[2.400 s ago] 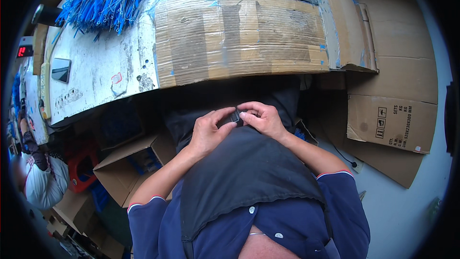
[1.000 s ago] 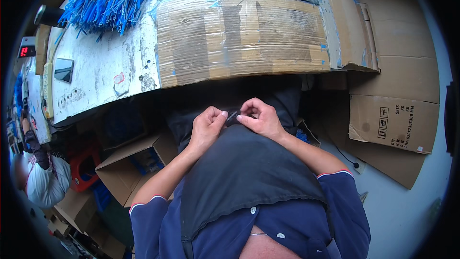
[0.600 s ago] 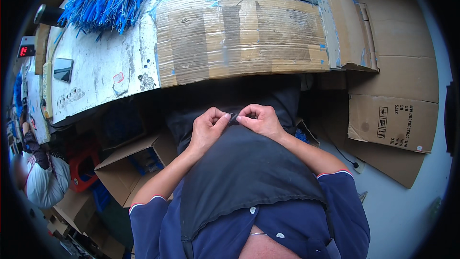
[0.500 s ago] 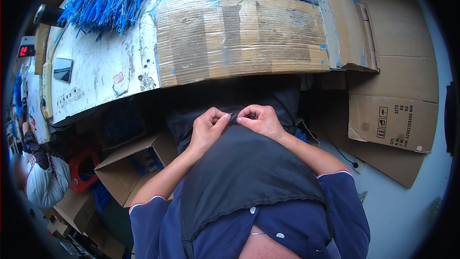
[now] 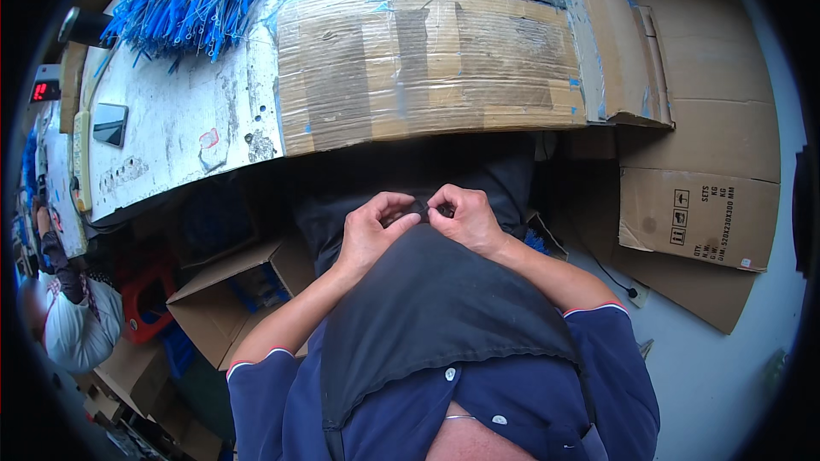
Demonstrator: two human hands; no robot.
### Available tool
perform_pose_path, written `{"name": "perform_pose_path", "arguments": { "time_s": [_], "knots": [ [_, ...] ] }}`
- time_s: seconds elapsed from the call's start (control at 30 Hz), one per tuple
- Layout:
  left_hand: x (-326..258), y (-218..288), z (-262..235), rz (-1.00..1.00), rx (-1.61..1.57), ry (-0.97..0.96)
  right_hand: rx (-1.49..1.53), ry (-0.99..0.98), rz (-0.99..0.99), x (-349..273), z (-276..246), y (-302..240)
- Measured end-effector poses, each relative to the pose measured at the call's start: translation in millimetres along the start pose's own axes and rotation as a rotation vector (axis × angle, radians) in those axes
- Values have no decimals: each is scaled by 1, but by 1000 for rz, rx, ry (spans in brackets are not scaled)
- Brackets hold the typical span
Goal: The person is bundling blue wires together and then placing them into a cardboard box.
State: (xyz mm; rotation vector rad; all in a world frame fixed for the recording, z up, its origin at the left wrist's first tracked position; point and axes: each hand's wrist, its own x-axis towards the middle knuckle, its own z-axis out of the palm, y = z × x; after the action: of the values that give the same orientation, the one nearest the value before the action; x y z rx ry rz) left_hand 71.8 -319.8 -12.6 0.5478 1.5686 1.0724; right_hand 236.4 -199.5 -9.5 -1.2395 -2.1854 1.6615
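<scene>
Both hands meet above my lap, in front of the table edge. My left hand [image 5: 374, 226] is closed, its thumb and fingertips curled in towards the right hand. My right hand [image 5: 468, 218] is closed in a pinch, its thumb against the bent forefinger. Between the fingertips shows a small dark thing [image 5: 419, 207], too dark against the cloth to tell its kind. A black apron [image 5: 427, 307] covers my chest and lap, right below the hands.
Ahead stands a white worktable [image 5: 162, 132] with a cardboard sheet [image 5: 427, 68]. A heap of thin blue pieces with wire loops [image 5: 196, 4] and a phone [image 5: 110, 125] lie at left. An open carton [image 5: 209, 312] stands lower left, cardboard [image 5: 696, 213] right. Another person [image 5: 84, 320] sits far left.
The fingers have shifted slightly: my left fingertips have come forward and the thumb has dropped away a little. My right fingers have curled tighter. Both hands stay close together.
</scene>
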Motion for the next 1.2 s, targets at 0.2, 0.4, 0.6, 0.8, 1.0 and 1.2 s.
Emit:
{"name": "perform_pose_path", "arguments": {
  "time_s": [0.2,0.4,0.6,0.8,1.0,1.2],
  "knots": [
    [1,7,0,50,156,18,-135,56,-222,-2,-1,-3],
    [8,4,1,39,251,-36,-144,75,-302,-2,-2,-2],
    [10,5,4,-64,80,-73,-80,186,-220,-7,2,-5],
    [6,3,3,13,126,-13,23,33,-73,-3,0,-2],
    [3,-3,1,143,129,56,49,-22,-90,0,3,-1],
    [3,2,1,111,164,-4,-103,30,-290,0,-1,-1]
  ]
}}
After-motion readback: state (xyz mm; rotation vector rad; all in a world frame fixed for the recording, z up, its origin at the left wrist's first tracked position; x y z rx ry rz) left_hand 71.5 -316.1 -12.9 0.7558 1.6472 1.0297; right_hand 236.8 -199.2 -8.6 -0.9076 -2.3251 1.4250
